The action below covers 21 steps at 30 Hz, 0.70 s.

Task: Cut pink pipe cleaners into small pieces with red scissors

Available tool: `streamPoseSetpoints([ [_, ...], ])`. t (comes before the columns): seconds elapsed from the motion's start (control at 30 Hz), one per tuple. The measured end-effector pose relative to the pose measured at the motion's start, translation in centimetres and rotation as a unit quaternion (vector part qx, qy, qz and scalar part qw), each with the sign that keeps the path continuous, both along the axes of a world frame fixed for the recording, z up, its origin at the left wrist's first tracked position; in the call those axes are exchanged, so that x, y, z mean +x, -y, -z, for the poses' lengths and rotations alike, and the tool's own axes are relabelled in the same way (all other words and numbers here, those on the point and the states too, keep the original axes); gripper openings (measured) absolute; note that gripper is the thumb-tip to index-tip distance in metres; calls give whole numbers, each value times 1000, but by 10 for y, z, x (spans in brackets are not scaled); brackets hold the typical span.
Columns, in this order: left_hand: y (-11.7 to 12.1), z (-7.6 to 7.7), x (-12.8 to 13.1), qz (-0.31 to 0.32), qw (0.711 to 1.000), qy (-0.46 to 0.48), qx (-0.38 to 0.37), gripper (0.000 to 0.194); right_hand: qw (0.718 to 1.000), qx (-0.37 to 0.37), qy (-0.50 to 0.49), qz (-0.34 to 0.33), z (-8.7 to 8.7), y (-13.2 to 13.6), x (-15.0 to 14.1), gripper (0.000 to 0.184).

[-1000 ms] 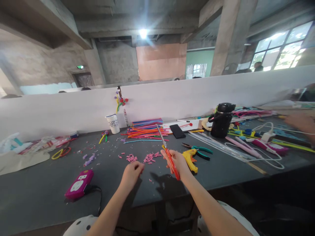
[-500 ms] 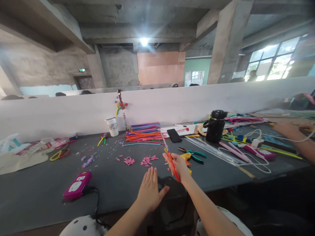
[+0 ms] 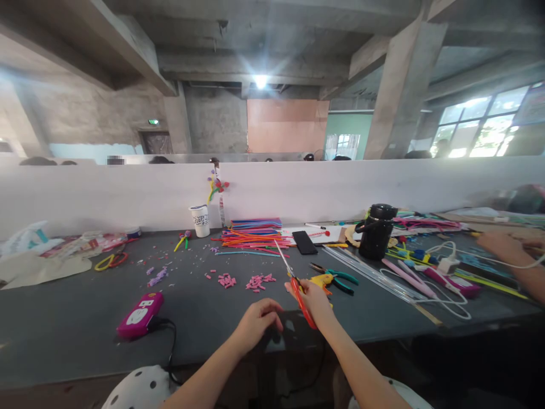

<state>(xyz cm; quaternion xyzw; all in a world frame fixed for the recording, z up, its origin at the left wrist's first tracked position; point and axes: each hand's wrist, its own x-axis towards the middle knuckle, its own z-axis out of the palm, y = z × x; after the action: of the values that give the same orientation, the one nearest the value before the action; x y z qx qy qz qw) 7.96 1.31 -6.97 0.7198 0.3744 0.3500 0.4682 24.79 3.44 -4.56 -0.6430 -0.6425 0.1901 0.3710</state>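
My right hand [image 3: 314, 301] is closed around red-handled scissors [image 3: 303, 305], whose blades point away toward the back of the table. Close to the table's front edge, my left hand [image 3: 256, 325] has its fingers curved and apart, with nothing visible in them. Beyond it lie two small piles of cut pink pieces, one pile [image 3: 227, 280] to the left and another pile [image 3: 260, 282] to the right. Bundled pipe cleaners [image 3: 251, 236] in orange, blue and pink rest farther back. A yellow glue gun [image 3: 322, 282] is partly hidden behind my right hand, beside teal-handled pliers [image 3: 340, 277].
A magenta box [image 3: 140, 315] with a black cable sits at left. Purple scraps [image 3: 158, 276] and yellow-orange scissors [image 3: 111, 261] lie beyond it. A white cup [image 3: 199, 221], a phone [image 3: 304, 242] and a black flask [image 3: 377, 232] stand or lie toward the back. Another person's hand [image 3: 500, 245] is at far right.
My left hand moved from beside the pink pieces toward the table edge, spread flat, then curled its fingers. My right hand keeps hold of the scissors. The camera view shifted slightly.
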Motion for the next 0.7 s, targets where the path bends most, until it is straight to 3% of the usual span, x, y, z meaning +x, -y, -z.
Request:
streamPoseSetpoints([
  [0.17,-8,1,-21,-39,996,-84,11,23,990,24,137,-4,-3,12,-3,33],
  [0.3,-13,-4,-40,-91,986,-134,44,28,981,21,193,-4,-7,14,-6,38],
  [0.37,-22,-11,-53,-126,972,-178,91,32,979,15,205,-3,-9,12,-7,37],
  [0.53,-64,-27,-102,-228,928,-275,108,20,976,2,216,-2,-12,3,-9,28],
  [0.63,-86,-24,-127,-272,898,-330,106,19,976,5,218,0,-14,1,-12,32],
  [0.7,-94,-16,-136,-284,886,-353,98,29,977,9,215,0,-16,1,-16,35],
])
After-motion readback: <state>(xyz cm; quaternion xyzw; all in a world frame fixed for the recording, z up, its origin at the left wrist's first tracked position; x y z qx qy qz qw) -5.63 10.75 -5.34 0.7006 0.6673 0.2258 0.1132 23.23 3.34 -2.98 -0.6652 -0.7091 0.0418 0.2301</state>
